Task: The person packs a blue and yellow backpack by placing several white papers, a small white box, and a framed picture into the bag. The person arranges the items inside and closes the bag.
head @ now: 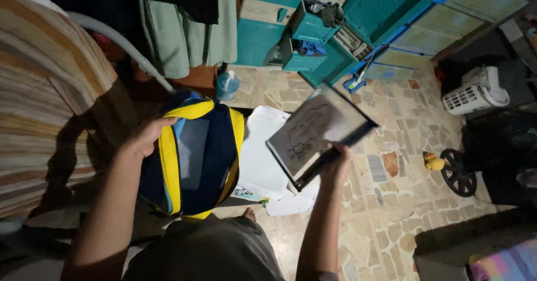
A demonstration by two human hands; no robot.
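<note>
Left hand (146, 137) grips the upper rim of a navy backpack with yellow trim (193, 155), fingers closed over the edge and holding the mouth open. Inside, a pale blue-grey lining shows; the contents cannot be made out in the dim light.

Right hand (334, 162) clamps the lower corner of a hardcover book (319, 133), thumb on top and fingers beneath. The book is tilted, its pale cover with a dark line drawing facing up. It hangs in the air to the right of the backpack, apart from it and not yet over the opening.

Hands stand well apart, each closed on its own thing.

Progress, judged from this: bag open and steadied, book lifted clear; book not inside the bag.

Between and below the hands lie white sheets of paper (260, 152) on a stone-patterned floor (403, 202). Beyond the left hand stands a clear plastic bottle (227, 85); beyond the right, a teal cabinet (335, 35). Far right of the right hand: a white basket (472, 93), a small black wheel (457, 172). A striped cloth (39, 91) lies left of the left hand.
</note>
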